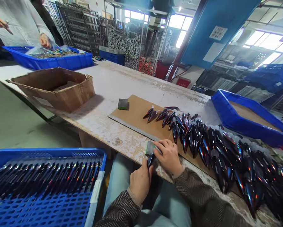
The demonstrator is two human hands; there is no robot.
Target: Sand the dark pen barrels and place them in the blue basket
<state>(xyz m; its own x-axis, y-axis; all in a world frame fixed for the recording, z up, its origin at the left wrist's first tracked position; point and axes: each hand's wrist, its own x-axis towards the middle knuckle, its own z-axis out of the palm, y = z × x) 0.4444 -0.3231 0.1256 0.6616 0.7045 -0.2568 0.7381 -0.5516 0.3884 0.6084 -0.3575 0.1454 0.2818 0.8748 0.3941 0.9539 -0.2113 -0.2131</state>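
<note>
My left hand (140, 181) is closed around a dark, glossy fishing lure (150, 160), its upper end sticking out past my thumb. My right hand (169, 156) bends its fingers over a grey sanding block (149, 147) with a green edge, at the table's front edge. The block and the lure's exposed end are close together; whether they touch I cannot tell. A second sanding block (123, 104) lies at the far left corner of the brown cardboard sheet (136, 118). Many similar lures with clear lips form a pile (202, 138) on the right.
At lower left, a blue perforated crate (61, 205) holds a row of lures. An open cardboard box (72, 97) stands on the table (103, 82). A blue tray (226, 116) sits at right. Beyond the box, a person's hand (45, 41) is over another blue tray (82, 61).
</note>
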